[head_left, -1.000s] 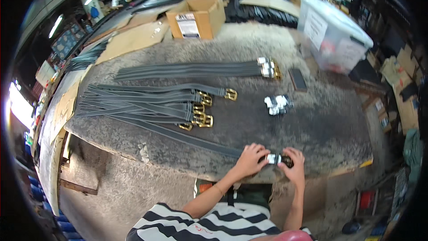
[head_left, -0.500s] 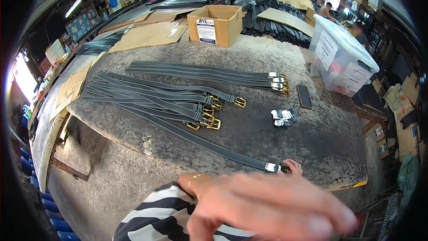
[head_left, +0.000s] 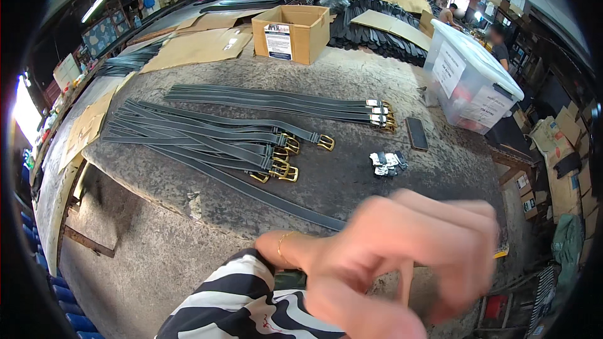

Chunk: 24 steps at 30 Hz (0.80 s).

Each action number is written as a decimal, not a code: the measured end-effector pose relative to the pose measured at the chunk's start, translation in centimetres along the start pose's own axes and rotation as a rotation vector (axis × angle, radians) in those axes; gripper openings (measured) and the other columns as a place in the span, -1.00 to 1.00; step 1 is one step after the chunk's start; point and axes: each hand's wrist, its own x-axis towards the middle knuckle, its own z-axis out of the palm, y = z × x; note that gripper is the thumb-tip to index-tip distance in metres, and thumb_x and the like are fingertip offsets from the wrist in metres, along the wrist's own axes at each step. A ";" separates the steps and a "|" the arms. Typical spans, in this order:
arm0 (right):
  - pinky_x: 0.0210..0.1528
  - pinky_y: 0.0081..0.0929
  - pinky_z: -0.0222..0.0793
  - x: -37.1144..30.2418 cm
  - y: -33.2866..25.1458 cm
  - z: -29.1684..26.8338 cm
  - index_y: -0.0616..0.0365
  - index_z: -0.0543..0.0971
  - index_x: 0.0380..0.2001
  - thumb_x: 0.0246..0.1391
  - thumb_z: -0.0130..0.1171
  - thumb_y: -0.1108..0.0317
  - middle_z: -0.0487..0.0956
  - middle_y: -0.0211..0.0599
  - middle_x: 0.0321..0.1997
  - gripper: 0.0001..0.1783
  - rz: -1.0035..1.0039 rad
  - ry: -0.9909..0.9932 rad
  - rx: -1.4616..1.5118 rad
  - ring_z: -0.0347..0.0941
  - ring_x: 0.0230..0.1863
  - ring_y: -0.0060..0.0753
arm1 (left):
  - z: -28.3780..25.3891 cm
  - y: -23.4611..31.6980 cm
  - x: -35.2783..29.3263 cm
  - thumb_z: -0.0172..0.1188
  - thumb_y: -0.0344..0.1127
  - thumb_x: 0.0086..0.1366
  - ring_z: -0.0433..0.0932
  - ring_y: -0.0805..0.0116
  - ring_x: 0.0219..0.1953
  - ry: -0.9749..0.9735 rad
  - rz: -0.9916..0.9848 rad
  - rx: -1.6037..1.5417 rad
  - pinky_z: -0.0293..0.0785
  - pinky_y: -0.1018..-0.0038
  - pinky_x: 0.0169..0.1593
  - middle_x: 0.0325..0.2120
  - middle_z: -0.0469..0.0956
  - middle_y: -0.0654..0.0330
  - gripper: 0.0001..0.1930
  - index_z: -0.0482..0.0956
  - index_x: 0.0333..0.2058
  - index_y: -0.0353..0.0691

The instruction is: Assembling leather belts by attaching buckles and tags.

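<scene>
My left hand (head_left: 408, 232), blurred and close to the camera, has its fingers bent and its thumb apart; nothing shows in its grasp. A gold bracelet (head_left: 282, 246) circles that wrist. Behind the hand runs a single dark belt (head_left: 270, 198) with light stitching, its near right end hidden. My right hand is covered by the left, and a strip of skin below may belong to it. Further left lies a fanned pile of similar belts (head_left: 201, 129) with gold buckles (head_left: 286, 174). Beyond it, several belts with white tags (head_left: 270, 102) lie in a row.
A small bunch of black-and-white tags (head_left: 387, 164) and a phone (head_left: 416, 133) rest on the worn table (head_left: 207, 191). An open cardboard box (head_left: 301, 34) and a lidded clear plastic bin (head_left: 465, 78) stand beyond. More dark strips (head_left: 370, 31) and several people are farther back.
My left hand has risen and its fingers have curled more. It now covers the belt's tagged end and my right hand, which was touching the buckle there. The view has shifted slightly.
</scene>
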 end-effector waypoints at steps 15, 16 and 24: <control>0.24 -0.13 0.29 -1.0 -2.0 -1.2 0.03 0.61 0.06 -0.21 0.48 0.17 0.60 -0.25 0.09 -0.35 0.110 0.051 0.359 0.44 0.15 -0.07 | -6.5 -0.7 -0.2 0.37 -0.21 0.24 0.43 0.37 -0.09 -0.162 -1.233 -0.172 0.33 0.43 0.01 -0.15 0.45 0.16 -0.60 0.43 -0.10 -0.32; 0.24 -0.13 0.28 0.3 -7.8 -5.1 0.03 0.65 -0.01 -0.21 0.47 0.13 0.61 -0.29 0.06 -0.40 -0.035 0.069 0.104 0.44 0.15 -0.09 | -9.2 -2.0 -2.6 0.23 -0.28 0.37 0.43 0.39 -0.12 -0.228 -1.082 0.171 0.37 0.46 -0.04 -0.18 0.48 0.18 -0.76 0.44 -0.14 -0.30; 0.35 -0.09 0.11 0.2 -8.0 -4.4 -0.07 0.66 -0.04 -0.10 0.43 -0.11 0.55 -0.37 0.15 -0.42 0.025 0.040 0.086 0.32 0.26 -0.15 | -14.5 -8.4 -25.7 0.31 -0.19 0.26 0.50 0.18 -0.13 0.017 -1.204 1.165 0.41 0.30 -0.06 -0.22 0.53 0.03 -0.66 0.48 -0.13 -0.28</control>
